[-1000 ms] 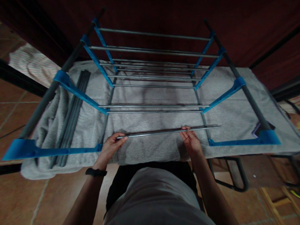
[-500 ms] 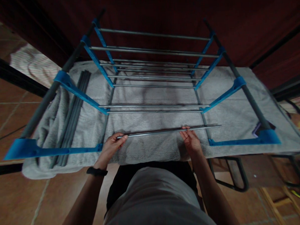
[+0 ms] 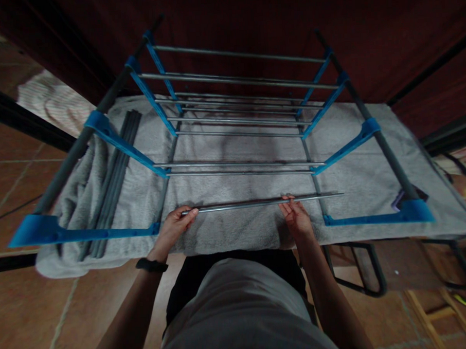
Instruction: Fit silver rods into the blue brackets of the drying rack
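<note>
A thin silver metal tube point(image 3: 238, 206) lies across both my hands, close to the front edge of the grey blanket. My left hand point(image 3: 177, 223) pinches its left end between thumb and fingers. Farther right along the tube, my right hand point(image 3: 295, 216) grips it, and the right end sticks out past the fingers. Beyond my hands is a rack frame of grey poles and blue plastic brackets point(image 3: 123, 146), with several silver crossbars point(image 3: 240, 165) spanning it. The held tube is apart from the front blue brackets point(image 3: 108, 233) on either side.
Several grey tubes point(image 3: 115, 185) lie bundled on the blanket point(image 3: 233, 187) at the left. A small dark purple-edged object point(image 3: 400, 200) sits behind the front right bracket point(image 3: 416, 211). Below right are a black metal chair frame point(image 3: 376, 276) and a wooden frame point(image 3: 440, 313) on the tiled floor.
</note>
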### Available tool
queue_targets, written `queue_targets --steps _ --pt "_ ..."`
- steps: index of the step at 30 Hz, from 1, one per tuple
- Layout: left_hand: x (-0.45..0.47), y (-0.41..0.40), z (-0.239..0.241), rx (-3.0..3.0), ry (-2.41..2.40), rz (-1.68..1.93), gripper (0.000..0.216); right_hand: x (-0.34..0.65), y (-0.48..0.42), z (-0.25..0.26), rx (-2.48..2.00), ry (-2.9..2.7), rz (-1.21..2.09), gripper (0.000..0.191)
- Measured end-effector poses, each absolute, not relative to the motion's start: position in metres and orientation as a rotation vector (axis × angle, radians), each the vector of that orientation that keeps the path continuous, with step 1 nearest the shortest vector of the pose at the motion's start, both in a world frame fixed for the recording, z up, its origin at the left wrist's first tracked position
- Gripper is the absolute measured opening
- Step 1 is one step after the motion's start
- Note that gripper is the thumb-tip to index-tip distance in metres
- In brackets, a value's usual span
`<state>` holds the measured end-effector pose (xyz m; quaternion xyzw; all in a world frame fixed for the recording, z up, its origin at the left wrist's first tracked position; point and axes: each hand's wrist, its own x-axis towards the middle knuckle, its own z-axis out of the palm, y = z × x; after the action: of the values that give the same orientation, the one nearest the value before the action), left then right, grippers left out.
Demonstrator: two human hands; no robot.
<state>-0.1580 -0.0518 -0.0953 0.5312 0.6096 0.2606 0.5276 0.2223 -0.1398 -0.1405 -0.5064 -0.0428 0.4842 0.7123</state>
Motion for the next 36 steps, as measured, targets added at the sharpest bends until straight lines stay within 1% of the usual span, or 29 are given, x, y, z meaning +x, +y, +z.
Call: queue_targets --steps 6,14,20,36 --pt "-0.1597 -0.0542 -0.0958 1.312 1.475 0.666 0.040 0.2221 -0.1387 -0.1392 -1.118 -0.089 1.085 0.013" --pt "-0.1596 -0.0544 -0.0984 1.324 1.513 0.639 0.036 0.2217 -0.1398 -0.1380 -1.120 -0.113 1.095 0.019" --pt "-0.1592 -0.0545 -0.0976 1.338 1.511 0.616 0.035 0.2224 -0.1398 -0.1393 -1.098 -0.106 1.095 0.016" --pt "-0.1555 -0.0543 -0.0952 1.360 1.463 0.615 0.039 0.2227 -0.1401 -0.1421 -1.102 -0.118 1.079 0.019"
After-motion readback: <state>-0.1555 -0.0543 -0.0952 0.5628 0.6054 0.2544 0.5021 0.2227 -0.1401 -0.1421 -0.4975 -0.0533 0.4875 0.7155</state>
